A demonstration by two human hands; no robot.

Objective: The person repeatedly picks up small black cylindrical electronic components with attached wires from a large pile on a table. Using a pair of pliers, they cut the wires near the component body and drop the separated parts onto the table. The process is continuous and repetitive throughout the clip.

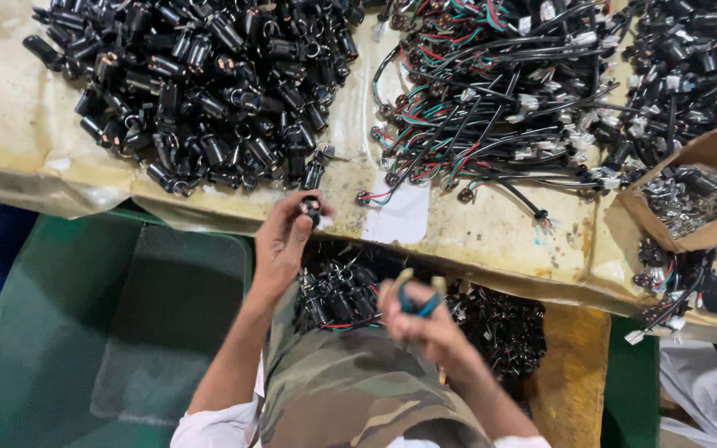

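Connector pile (201,83) left of wire bundles (491,91) on table (475,241)

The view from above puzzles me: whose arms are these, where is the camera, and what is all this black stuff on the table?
There is no machine here. A person wears a camera on the head, so the one picture looks straight down at their own two bare hands.

The left hand holds up a small black cylinder part in its fingers, at the table's near edge. The right hand, blurred, grips a tool with blue handles, perhaps pliers.

On the worn yellowish table lies a big heap of black cylinder parts, then a tangle of black cables with red, green and white wires, and a cardboard box of small metal bits at the right. More wired parts sit below the table edge, by the person's lap. A green bin stands at the left.
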